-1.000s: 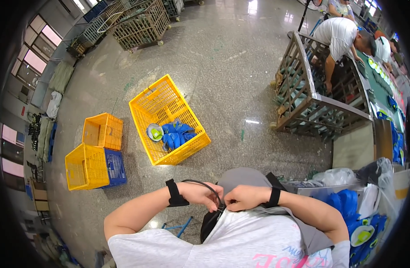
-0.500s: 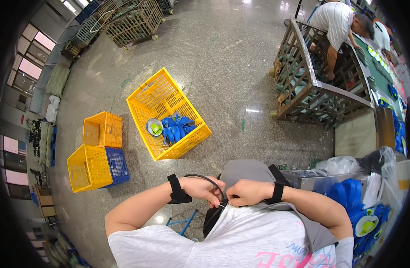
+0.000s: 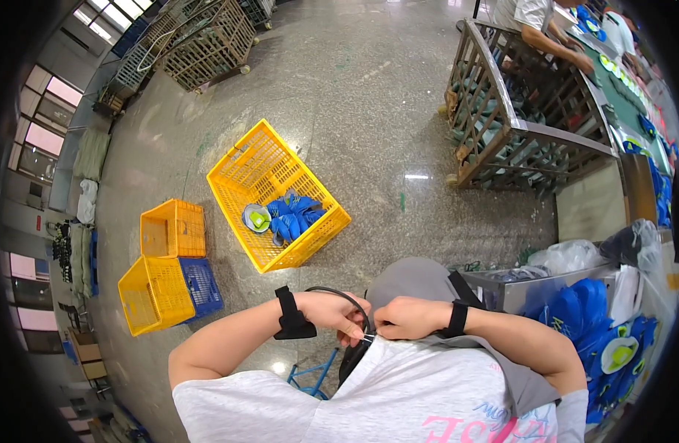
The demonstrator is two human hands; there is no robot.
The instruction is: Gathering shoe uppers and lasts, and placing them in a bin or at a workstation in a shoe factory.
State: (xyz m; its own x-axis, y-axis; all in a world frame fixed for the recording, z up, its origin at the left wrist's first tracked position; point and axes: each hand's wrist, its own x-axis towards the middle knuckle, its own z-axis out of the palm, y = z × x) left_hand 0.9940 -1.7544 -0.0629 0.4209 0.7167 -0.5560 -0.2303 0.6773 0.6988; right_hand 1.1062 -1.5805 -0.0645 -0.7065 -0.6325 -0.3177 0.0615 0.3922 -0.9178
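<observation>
Reference: the large yellow crate on the floor. All places read from it, as seen from my seat.

Nearest, on my side of the crate: my light grey shirt. My left hand is mostly closed, thumb drawn toward the fingertips at a small shiny piece; I cannot tell whether that piece is gripped. A dark cable arcs over this hand, also on my side of the crate, and runs down to the shiny piece. My right hand is curled shut on the shirt, whose edge rises to a point at its fingers. A black strap rings each wrist.

Nearer than the crate, far to its right: a heap of blue pieces.

In the crate: blue shoe-like parts, with a pale round piece, light green at its middle, beside them.

Left of the crate: two smaller yellow crates and a blue crate.

Right of the crate and beyond: a slatted cart; past it, a co-worker's arm reaches over the green tabletop.

Farthest, beyond the crate to its left: another slatted cart.
</observation>
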